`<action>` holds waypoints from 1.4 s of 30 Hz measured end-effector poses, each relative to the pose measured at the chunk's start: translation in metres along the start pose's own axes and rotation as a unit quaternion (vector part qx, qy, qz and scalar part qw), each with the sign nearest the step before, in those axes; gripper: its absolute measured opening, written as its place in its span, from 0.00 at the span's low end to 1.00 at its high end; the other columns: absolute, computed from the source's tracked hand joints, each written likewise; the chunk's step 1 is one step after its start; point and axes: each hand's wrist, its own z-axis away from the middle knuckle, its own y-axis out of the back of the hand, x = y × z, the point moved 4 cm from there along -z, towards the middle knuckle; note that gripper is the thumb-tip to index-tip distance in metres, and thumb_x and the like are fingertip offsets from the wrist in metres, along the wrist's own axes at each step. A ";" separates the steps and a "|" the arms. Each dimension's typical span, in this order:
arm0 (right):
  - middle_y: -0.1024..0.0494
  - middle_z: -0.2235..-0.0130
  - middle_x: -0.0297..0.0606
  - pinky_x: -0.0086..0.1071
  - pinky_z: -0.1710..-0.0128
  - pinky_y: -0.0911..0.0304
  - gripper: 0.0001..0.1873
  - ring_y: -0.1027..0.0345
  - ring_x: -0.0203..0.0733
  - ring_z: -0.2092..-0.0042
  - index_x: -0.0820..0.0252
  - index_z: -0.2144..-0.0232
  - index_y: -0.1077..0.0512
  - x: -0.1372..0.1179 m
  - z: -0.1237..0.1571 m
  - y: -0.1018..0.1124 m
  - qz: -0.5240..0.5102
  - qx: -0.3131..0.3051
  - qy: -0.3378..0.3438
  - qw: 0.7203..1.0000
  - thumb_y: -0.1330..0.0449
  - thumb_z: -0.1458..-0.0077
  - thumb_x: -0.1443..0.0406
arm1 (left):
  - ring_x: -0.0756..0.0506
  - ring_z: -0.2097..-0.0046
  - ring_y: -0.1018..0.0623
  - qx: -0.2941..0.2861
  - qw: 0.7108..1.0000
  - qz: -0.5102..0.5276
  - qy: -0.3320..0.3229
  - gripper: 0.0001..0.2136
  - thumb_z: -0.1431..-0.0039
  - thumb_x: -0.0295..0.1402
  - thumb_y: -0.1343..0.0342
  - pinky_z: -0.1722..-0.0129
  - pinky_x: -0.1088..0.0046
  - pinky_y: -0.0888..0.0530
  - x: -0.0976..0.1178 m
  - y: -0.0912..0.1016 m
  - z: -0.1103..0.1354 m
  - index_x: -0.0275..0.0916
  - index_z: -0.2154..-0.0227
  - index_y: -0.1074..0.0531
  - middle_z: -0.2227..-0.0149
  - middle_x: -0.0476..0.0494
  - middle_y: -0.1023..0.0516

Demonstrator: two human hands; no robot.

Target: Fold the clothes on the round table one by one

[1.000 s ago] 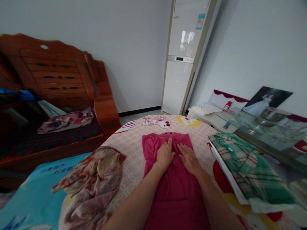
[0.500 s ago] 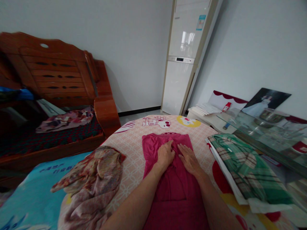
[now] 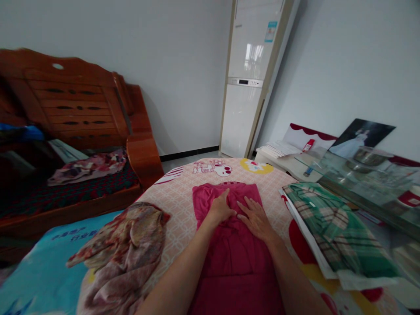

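Note:
A dark pink garment (image 3: pixel 236 267) lies lengthwise in front of me on a patterned pink cloth (image 3: pixel 180 205), its far end spread out and its middle gathered in creases. My left hand (image 3: pixel 222 209) rests on the upper part of the garment, with the index finger stretched forward and the thumb out to the right. Just to its right, my right hand (image 3: pixel 254 216) lies flat on the same fabric, fingers spread. Neither hand grips the cloth. The garment's near end runs out of the bottom of the view.
On the left lie a crumpled brownish patterned cloth (image 3: pixel 127 249) and a blue printed sheet (image 3: pixel 55 258). A folded green plaid garment (image 3: pixel 334 218) is at right, beside a glass shelf (image 3: pixel 364 183). Behind stand a wooden bench (image 3: pixel 75 105) and a tall white air conditioner (image 3: pixel 243 109).
My left hand has shifted slightly left and its fingers have opened out from a bent pose. My right hand's fingers have spread wider. The creases between the hands look flatter.

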 end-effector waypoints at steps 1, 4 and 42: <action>0.47 0.33 0.46 0.52 0.39 0.51 0.29 0.55 0.55 0.33 0.49 0.38 0.40 0.000 0.000 0.000 0.002 -0.003 0.001 1.000 0.52 0.38 0.49 | 0.43 0.59 0.20 0.003 0.999 -0.038 -0.009 0.44 0.60 0.26 0.34 0.58 0.71 0.27 0.000 0.001 0.000 0.36 0.37 0.45 0.61 0.43 0.19; 0.47 0.33 0.47 0.52 0.39 0.51 0.29 0.55 0.54 0.33 0.49 0.38 0.41 -0.001 0.000 -0.001 0.008 -0.003 0.006 1.000 0.51 0.38 0.49 | 0.40 0.52 0.22 0.031 0.993 -0.108 -0.027 0.34 0.59 0.27 0.34 0.53 0.69 0.28 -0.001 0.004 0.000 0.35 0.44 0.33 0.56 0.37 0.21; 0.47 0.33 0.45 0.52 0.39 0.52 0.32 0.55 0.56 0.34 0.51 0.36 0.44 -0.006 -0.001 0.001 0.004 0.007 -0.005 1.000 0.53 0.38 0.48 | 0.47 0.64 0.24 0.214 0.969 0.092 -0.081 0.06 0.39 0.29 0.53 0.60 0.71 0.29 -0.006 0.005 -0.032 0.38 0.67 0.31 0.67 0.45 0.23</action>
